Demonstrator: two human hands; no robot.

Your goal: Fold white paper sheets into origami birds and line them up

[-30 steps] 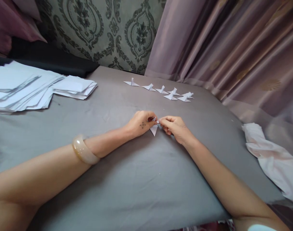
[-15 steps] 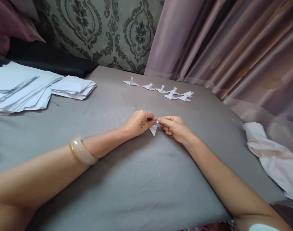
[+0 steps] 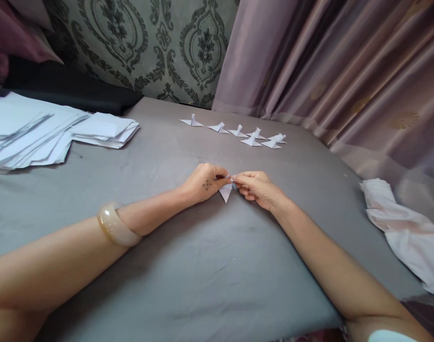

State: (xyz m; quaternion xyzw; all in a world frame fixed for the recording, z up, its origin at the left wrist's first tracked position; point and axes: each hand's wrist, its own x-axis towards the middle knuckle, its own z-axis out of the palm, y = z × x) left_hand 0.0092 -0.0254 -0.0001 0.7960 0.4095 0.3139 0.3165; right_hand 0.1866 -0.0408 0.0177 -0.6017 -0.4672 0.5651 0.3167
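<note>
Grey-green wallpaper with dark damask medallions [image 3: 163, 42] backs the site, with a draped mauve satin curtain [image 3: 309, 66] along the right. Both border a counter covered in smooth grey cloth [image 3: 210, 270]. Near its middle, a small folded white paper piece [image 3: 226, 193] is held between two bare hands, one pointed flap directed downward toward the wearer. The left hand [image 3: 205, 184] pinches it between thumb and fingers; a glossy cream bangle [image 3: 117, 225] encircles that forearm. The right hand [image 3: 258, 190] has thumb and forefinger pressed together on the upper right tip. Fingers obstruct the upper part of the piece; its folds there cannot be verified.

Beyond the hands, seven small folded white paper figures [image 3: 252, 141] stand in an uneven group. Overlapping stacks of white paper sheets [image 3: 28, 130] occupy the far left, well apart from the left hand, with a black cloth [image 3: 78, 88] behind. Crumpled white fabric [image 3: 398, 223] lies at the right edge, well apart from the right hand.
</note>
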